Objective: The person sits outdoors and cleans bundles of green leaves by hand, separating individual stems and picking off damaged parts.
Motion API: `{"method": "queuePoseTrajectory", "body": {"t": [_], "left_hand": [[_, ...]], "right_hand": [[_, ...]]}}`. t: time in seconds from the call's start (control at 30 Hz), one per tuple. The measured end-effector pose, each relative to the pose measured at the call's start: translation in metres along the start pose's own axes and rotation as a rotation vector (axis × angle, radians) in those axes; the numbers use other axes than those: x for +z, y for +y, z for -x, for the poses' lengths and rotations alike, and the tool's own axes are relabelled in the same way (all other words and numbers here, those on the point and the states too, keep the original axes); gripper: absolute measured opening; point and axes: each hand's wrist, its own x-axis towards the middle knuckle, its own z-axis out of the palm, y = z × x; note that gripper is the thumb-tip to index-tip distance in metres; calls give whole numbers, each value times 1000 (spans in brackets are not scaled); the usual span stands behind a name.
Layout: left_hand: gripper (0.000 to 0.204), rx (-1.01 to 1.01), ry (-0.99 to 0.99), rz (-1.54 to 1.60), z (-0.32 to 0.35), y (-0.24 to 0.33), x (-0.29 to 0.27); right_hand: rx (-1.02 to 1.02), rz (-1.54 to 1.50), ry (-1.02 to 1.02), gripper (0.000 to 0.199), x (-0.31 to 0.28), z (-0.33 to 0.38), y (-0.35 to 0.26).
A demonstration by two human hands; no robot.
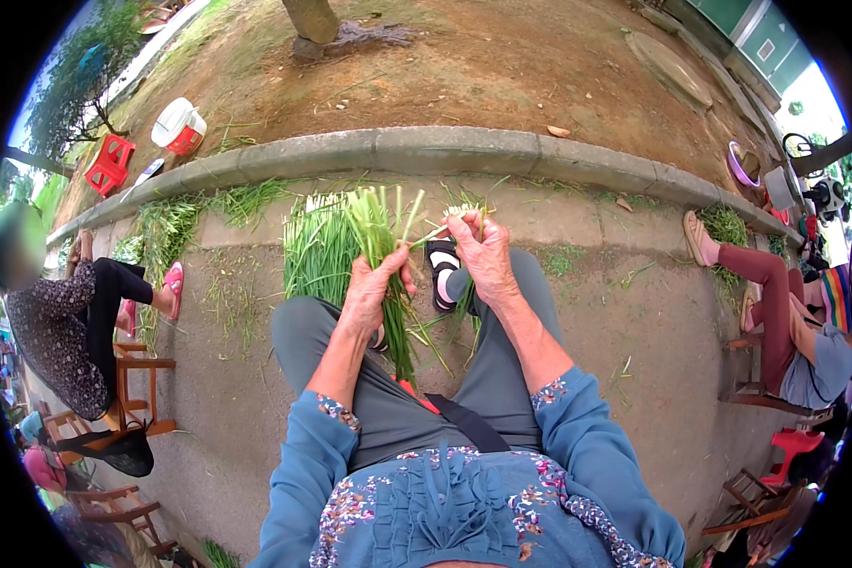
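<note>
Toward the left of the frame a seated person (pixel 62 322) works beside scattered green stalks (pixel 166 232) on the pavement (pixel 237 398). At centre, the left hand (pixel 374 289) is closed around a bunch of green stems (pixel 383 241), held upright over the knees, with a loose pile (pixel 317 246) just behind it. Just to its right, the right hand (pixel 483 251) pinches a single stem (pixel 435 230) touching the bunch, seemingly mid-sorting. At far right sits another person (pixel 786 312).
</note>
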Motion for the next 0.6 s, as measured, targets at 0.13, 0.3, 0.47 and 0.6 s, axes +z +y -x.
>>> {"method": "queuePoseTrajectory", "body": {"t": [0.13,0.3,0.47,0.6], "left_hand": [[25,65,84,26,-2,1,-2],[21,140,65,48,-6,3,-6],[20,163,171,-43,-5,4,-22],[19,243,322,-133,-11,-1,-39]], "right_hand": [[-11,29,11,13,-1,0,2],[21,-43,115,14,-5,-4,-3],[-143,14,228,14,-13,-13,3],[-274,187,323,18,-17,-18,3]]}}
